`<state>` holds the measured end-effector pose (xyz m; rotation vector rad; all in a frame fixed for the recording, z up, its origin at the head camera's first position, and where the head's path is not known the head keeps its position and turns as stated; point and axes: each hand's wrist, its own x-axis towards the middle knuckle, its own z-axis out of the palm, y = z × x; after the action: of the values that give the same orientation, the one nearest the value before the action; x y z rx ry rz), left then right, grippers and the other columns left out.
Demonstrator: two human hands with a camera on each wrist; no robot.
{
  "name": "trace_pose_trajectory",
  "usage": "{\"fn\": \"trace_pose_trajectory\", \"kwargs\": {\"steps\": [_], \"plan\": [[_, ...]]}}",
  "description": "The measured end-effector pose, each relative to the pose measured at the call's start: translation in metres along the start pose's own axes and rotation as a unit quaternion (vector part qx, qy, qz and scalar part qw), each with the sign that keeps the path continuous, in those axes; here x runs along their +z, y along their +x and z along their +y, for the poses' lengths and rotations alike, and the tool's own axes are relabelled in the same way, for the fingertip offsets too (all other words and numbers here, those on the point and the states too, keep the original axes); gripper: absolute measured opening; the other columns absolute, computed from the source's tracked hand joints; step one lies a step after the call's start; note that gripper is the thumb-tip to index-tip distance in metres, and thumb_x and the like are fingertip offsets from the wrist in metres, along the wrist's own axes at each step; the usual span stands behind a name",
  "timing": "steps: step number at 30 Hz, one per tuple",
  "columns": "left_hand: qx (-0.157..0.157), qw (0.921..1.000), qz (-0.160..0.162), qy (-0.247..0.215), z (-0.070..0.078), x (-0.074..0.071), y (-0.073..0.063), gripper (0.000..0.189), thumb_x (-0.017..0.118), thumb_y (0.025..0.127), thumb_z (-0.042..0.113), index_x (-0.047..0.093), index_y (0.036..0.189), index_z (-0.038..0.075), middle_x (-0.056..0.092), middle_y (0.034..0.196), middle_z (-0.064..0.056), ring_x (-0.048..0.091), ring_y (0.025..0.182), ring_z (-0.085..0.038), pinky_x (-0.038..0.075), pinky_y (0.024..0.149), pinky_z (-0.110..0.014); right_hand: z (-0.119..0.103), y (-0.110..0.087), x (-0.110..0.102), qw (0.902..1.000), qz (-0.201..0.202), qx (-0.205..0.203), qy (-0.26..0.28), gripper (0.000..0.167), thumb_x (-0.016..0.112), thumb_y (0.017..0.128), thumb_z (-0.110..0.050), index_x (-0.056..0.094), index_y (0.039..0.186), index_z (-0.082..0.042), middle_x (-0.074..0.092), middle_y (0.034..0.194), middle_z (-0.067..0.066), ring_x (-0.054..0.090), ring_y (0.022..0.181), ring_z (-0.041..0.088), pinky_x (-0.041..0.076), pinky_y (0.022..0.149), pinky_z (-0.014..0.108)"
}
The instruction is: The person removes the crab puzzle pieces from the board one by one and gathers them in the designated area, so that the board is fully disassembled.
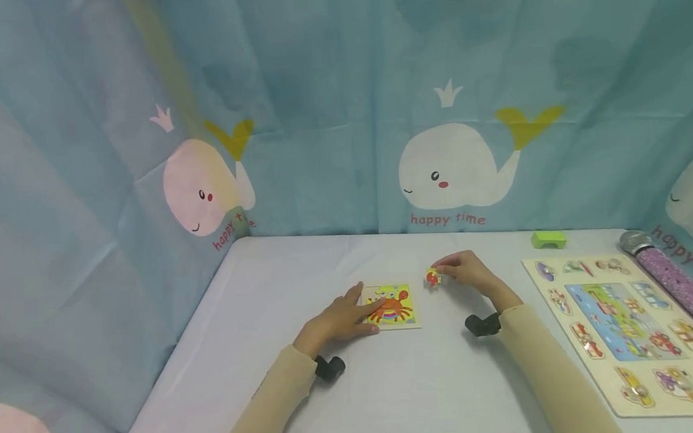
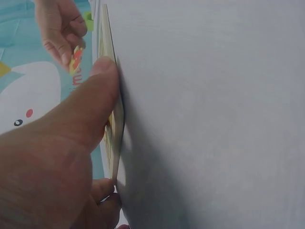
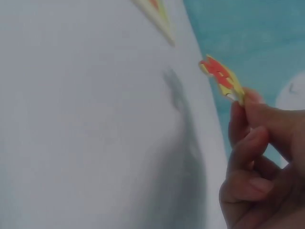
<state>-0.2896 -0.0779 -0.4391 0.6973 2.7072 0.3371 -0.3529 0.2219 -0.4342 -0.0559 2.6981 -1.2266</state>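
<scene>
A small square jigsaw puzzle [image 1: 398, 315] with an orange crab on yellow lies on the white table; its upper left corner looks pale and bare. My left hand [image 1: 343, 316] rests on its left side, fingers spread, one finger lying across the crab. Seen from the left wrist, the thumb [image 2: 102, 71] presses along the puzzle's near edge. Right of the puzzle and raised off the table, my right hand [image 1: 466, 272] pinches a red and yellow puzzle piece [image 3: 221, 78] between thumb and index finger. The other fingers of that hand are curled and hold nothing.
On the right lies a large wooden knob puzzle board [image 1: 579, 354] with several vehicle pieces. Beyond it are a purple glittery microphone [image 1: 683, 280] and a green arched block [image 1: 548, 239]. A blue curtain [image 1: 327, 110] printed with whales hangs behind and left of the table.
</scene>
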Motion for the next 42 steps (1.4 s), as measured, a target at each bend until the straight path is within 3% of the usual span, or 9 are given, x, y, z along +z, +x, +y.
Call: {"fn": "trace_pose_trajectory", "kwargs": {"steps": [6,9,14,22,26,29,31,36,42], "plan": [[0.001,1.0,0.003,-0.009,0.0,-0.002,-0.002,0.061,0.054,0.087,0.051,0.029,0.142,0.041,0.004,0.156,-0.011,0.017,0.139,-0.042,0.022,0.11,-0.056,0.006,0.004,0.001,0.9996,0.007,0.028,0.001,0.026,0.063,0.087,-0.025,0.068,0.107,-0.009,0.065,0.109,0.012,0.054,0.09,0.021,0.043,0.073,0.028],[0.005,0.9999,0.005,-0.008,0.0,-0.001,-0.001,0.061,0.054,0.086,0.05,0.029,0.141,0.041,0.005,0.156,-0.012,0.017,0.139,-0.042,0.022,0.11,-0.056,0.009,0.007,0.008,0.9997,0.016,0.013,-0.009,0.023,0.064,0.086,-0.021,0.07,0.102,-0.006,0.066,0.109,0.013,0.057,0.099,0.025,0.045,0.082,0.034],[0.009,0.9999,0.005,-0.008,-0.001,0.002,0.0,0.062,0.056,0.086,0.05,0.03,0.141,0.041,0.005,0.156,-0.012,0.017,0.139,-0.04,0.021,0.11,-0.054,0.01,0.007,0.019,0.9985,0.032,-0.025,-0.036,0.018,0.065,0.085,-0.017,0.072,0.094,-0.004,0.067,0.104,0.015,0.057,0.101,0.029,0.043,0.089,0.044],[0.004,0.9999,0.009,-0.009,-0.002,0.003,0.0,0.062,0.055,0.086,0.051,0.029,0.141,0.042,0.005,0.156,-0.01,0.018,0.139,-0.04,0.023,0.109,-0.056,0.005,0.004,0.021,0.9969,0.047,-0.033,-0.054,0.016,0.064,0.085,-0.016,0.073,0.092,-0.005,0.067,0.104,0.015,0.057,0.101,0.029,0.043,0.088,0.044],[0.007,0.9999,0.007,-0.008,-0.001,0.002,-0.001,0.062,0.055,0.086,0.051,0.029,0.141,0.042,0.005,0.156,-0.01,0.019,0.138,-0.041,0.024,0.108,-0.056,-0.001,0.002,0.021,0.9962,0.046,-0.049,-0.055,0.016,0.064,0.085,-0.016,0.073,0.095,-0.006,0.068,0.101,0.013,0.056,0.086,0.023,0.044,0.073,0.033],[0.012,0.9999,0.005,-0.005,-0.001,0.0,-0.002,0.061,0.055,0.086,0.051,0.03,0.141,0.042,0.005,0.156,-0.012,0.02,0.138,-0.043,0.024,0.108,-0.057,-0.015,0.001,0.027,0.9952,0.025,-0.079,-0.052,0.016,0.064,0.086,-0.014,0.072,0.097,-0.006,0.068,0.09,0.011,0.053,0.067,0.018,0.042,0.059,0.026],[0.014,0.9999,0.003,-0.001,-0.002,-0.001,-0.001,0.06,0.054,0.086,0.051,0.029,0.14,0.043,0.005,0.156,-0.013,0.02,0.137,-0.043,0.023,0.108,-0.058,-0.027,0.001,0.035,0.9905,-0.003,-0.123,-0.061,0.017,0.063,0.086,-0.012,0.071,0.098,-0.006,0.068,0.085,0.008,0.051,0.063,0.015,0.043,0.056,0.024],[0.028,0.9995,0.006,0.01,-0.003,-0.001,0.001,0.059,0.052,0.087,0.051,0.028,0.141,0.043,0.004,0.155,-0.016,0.018,0.138,-0.042,0.023,0.108,-0.058,-0.052,-0.001,0.06,0.9698,-0.07,-0.21,-0.102,0.019,0.06,0.086,-0.008,0.069,0.103,-0.007,0.065,0.092,0.005,0.051,0.075,0.013,0.044,0.07,0.027],[0.033,0.9994,0.005,0.003,-0.003,0.003,0.001,0.058,0.052,0.087,0.051,0.031,0.141,0.041,0.005,0.155,-0.017,0.018,0.138,-0.043,0.023,0.107,-0.059,-0.06,-0.002,0.084,0.9606,-0.087,-0.206,-0.166,0.025,0.06,0.087,-0.008,0.068,0.11,-0.016,0.053,0.095,0.004,0.046,0.085,0.015,0.044,0.083,0.034]]}}
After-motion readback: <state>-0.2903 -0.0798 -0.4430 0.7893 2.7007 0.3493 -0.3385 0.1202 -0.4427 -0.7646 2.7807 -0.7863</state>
